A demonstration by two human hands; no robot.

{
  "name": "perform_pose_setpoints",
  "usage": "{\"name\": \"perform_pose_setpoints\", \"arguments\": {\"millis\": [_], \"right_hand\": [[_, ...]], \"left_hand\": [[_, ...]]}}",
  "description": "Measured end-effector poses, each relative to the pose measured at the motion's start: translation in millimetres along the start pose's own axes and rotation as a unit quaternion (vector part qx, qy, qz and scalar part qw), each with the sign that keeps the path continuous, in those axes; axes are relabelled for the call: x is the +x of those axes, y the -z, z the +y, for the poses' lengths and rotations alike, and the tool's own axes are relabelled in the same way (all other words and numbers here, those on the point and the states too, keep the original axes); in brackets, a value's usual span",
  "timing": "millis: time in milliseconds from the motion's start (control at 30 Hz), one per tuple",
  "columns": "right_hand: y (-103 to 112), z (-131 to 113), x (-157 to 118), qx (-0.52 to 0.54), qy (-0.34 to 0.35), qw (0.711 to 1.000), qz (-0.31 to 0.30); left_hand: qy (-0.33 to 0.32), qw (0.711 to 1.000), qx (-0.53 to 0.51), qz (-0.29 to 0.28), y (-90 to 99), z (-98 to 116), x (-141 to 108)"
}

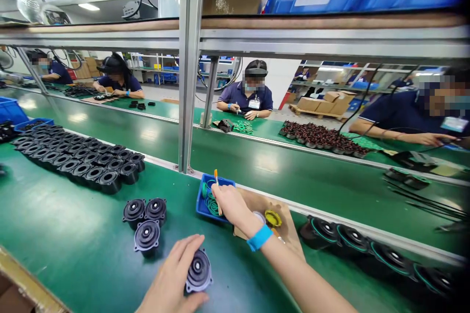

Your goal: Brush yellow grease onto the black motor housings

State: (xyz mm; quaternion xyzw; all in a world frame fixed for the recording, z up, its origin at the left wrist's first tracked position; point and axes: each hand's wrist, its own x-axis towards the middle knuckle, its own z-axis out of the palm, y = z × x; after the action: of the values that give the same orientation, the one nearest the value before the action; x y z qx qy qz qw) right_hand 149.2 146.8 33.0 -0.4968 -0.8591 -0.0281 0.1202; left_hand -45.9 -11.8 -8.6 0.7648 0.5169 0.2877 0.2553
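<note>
My left hand (175, 276) is beside a round black housing (199, 270) on the green table. Its fingers and thumb are spread in a loose curve around the housing's left side; no firm grip shows. Over a small blue bin (199, 204), my right hand (232, 208) pinches a thin brush-like stick (216, 178) with an orange upper end. Green rubber rings (212, 205) lie in that bin, and the stick's lower end is among or just above them. Three similar housings (147, 234) stand together left of my hands.
Many black parts (73, 154) stand in rows at the back left. Housings with green rings (354, 239) line the right side. A cardboard sheet (293, 239) carries a yellow lid (273, 218). A metal post (186, 107) rises behind the bin. Several co-workers sit opposite.
</note>
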Motion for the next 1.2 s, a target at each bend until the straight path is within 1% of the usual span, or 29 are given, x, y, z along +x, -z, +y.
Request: {"name": "perform_pose_setpoints", "arguments": {"millis": [67, 133, 200, 267, 300, 333, 367, 400, 467, 500, 533, 567, 600, 667, 733, 800, 833, 933, 967, 1033, 1100, 1133, 1200], "right_hand": [[6, 5, -4, 0.008, -0.009, 1.000, 0.024], [16, 11, -11, 0.026, -0.022, 0.998, 0.059], [29, 13, -21, 0.054, -0.038, 0.993, 0.099], [41, 9, -35, 0.091, -0.050, 0.985, 0.135], [47, 5, -42, 0.140, -0.051, 0.978, 0.144], [51, -1, -50, 0.210, -0.051, 0.966, 0.139], [54, -8, -58, 0.295, -0.048, 0.947, 0.115], [56, -16, -66, 0.383, -0.047, 0.919, 0.074], [53, -31, -78, 0.519, -0.051, 0.853, -0.030], [49, -38, -82, 0.548, -0.057, 0.831, -0.074], [43, -43, -85, 0.561, -0.065, 0.819, -0.101], [37, -47, -87, 0.563, -0.073, 0.815, -0.115], [32, -49, -89, 0.556, -0.078, 0.818, -0.120], [25, -50, -91, 0.537, -0.075, 0.833, -0.110], [25, -48, -93, 0.525, -0.044, 0.845, -0.090], [29, -45, -98, 0.502, 0.009, 0.862, -0.070], [32, -44, -101, 0.479, 0.043, 0.875, -0.055], [33, -43, -112, 0.366, 0.146, 0.919, 0.004], [31, -44, -116, 0.323, 0.177, 0.929, 0.034], [25, -47, -124, 0.252, 0.231, 0.934, 0.100], [18, -51, -132, 0.215, 0.257, 0.930, 0.150], [15, -52, -135, 0.208, 0.259, 0.929, 0.166], [11, -55, -141, 0.204, 0.245, 0.931, 0.177]], "left_hand": [[0.020, 0.997, -0.057, 0.054, -16.1, -11, -9], [0.042, 0.989, -0.104, 0.091, -27.2, -19, -16], [0.068, 0.982, -0.143, 0.105, -31.9, -21, -20], [0.085, 0.977, -0.165, 0.106, -31.6, -20, -23], [0.086, 0.976, -0.171, 0.105, -30.4, -19, -24], [0.079, 0.976, -0.175, 0.102, -28.9, -19, -24], [0.065, 0.977, -0.177, 0.100, -27.3, -19, -24], [0.047, 0.978, -0.179, 0.098, -25.8, -19, -24], [0.005, 0.978, -0.177, 0.107, -23.3, -20, -24], [-0.016, 0.978, -0.174, 0.117, -22.4, -20, -24], [-0.033, 0.977, -0.167, 0.128, -21.4, -21, -25], [-0.045, 0.977, -0.158, 0.138, -20.5, -20, -25], [-0.056, 0.977, -0.145, 0.144, -19.5, -20, -25], [-0.072, 0.980, -0.113, 0.149, -17.3, -17, -25], [-0.090, 0.981, -0.082, 0.154, -14.5, -14, -24], [-0.106, 0.980, -0.056, 0.161, -11.8, -11, -23], [-0.113, 0.979, -0.043, 0.165, -10.6, -11, -22], [-0.142, 0.971, -0.006, 0.193, -8.8, -10, -20], [-0.157, 0.966, 0.006, 0.207, -9.1, -11, -20], [-0.187, 0.954, 0.025, 0.232, -11.8, -13, -20], [-0.207, 0.947, 0.036, 0.241, -17.7, -17, -23], [-0.206, 0.947, 0.036, 0.245, -21.8, -19, -25], [-0.192, 0.949, 0.028, 0.247, -31.8, -23, -30]]}}
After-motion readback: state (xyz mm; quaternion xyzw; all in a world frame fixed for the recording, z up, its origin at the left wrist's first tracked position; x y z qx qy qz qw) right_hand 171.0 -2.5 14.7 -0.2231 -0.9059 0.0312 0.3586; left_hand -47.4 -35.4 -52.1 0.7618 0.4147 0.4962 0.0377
